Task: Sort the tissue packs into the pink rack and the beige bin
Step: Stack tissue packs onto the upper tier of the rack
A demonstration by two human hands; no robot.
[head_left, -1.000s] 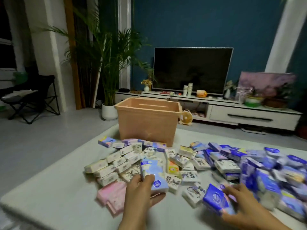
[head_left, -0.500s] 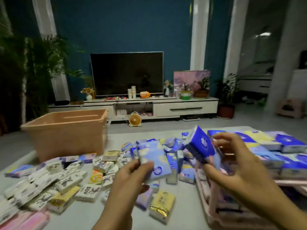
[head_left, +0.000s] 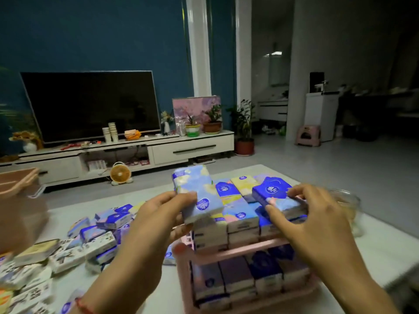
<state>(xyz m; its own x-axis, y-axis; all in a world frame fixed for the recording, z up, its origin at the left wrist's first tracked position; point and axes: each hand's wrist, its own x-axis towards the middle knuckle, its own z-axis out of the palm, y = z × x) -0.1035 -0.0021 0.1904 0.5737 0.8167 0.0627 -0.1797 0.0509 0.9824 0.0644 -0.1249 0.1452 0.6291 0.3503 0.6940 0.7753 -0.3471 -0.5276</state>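
Above pink rack, counter edge close on right: left hand pinches floral tissue pack; right hand fingers clamped on blue pack atop top tier. Beige bin far left.

rack front-R on table | loose packs L of rack | bin far L

Each hand holds a tissue pack over the pink rack.
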